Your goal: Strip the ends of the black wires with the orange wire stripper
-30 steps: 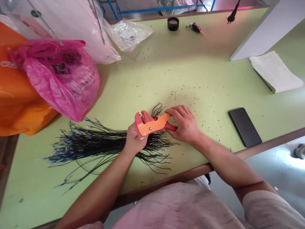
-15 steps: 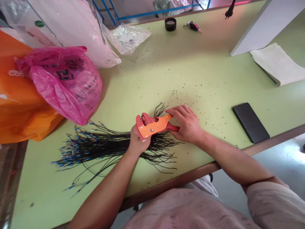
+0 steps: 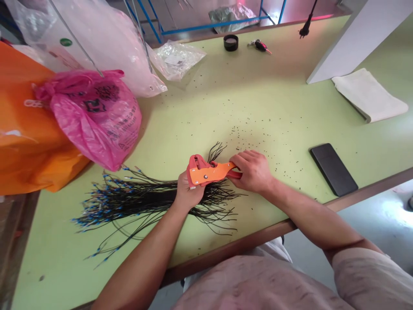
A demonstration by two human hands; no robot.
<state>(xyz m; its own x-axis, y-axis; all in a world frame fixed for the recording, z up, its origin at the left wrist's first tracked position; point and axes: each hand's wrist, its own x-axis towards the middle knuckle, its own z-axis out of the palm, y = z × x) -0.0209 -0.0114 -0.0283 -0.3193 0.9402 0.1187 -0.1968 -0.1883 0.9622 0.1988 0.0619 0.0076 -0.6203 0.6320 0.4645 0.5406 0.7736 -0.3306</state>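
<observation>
My right hand is wrapped round the handles of an orange and red wire stripper, and the handles are squeezed together. The tool's jaws point left, over my left hand. That hand is closed on black wires, its fingertips mostly hidden behind the stripper. The wires lie as a thick bundle with blue-tipped ends fanned to the left and plain black ends to the right. A small tuft of wire ends sticks out above the tool. Whether a wire sits in the jaws I cannot make out.
Tiny black offcuts are scattered over the green table. A pink plastic bag and an orange bag stand at the left. A phone and a folded cloth lie right; keys and a black ring-shaped object lie behind.
My right hand has closed the stripper's handles, which stood further apart before. The tool's jaw end has tilted and shifted slightly right. The whole view has moved a little.
</observation>
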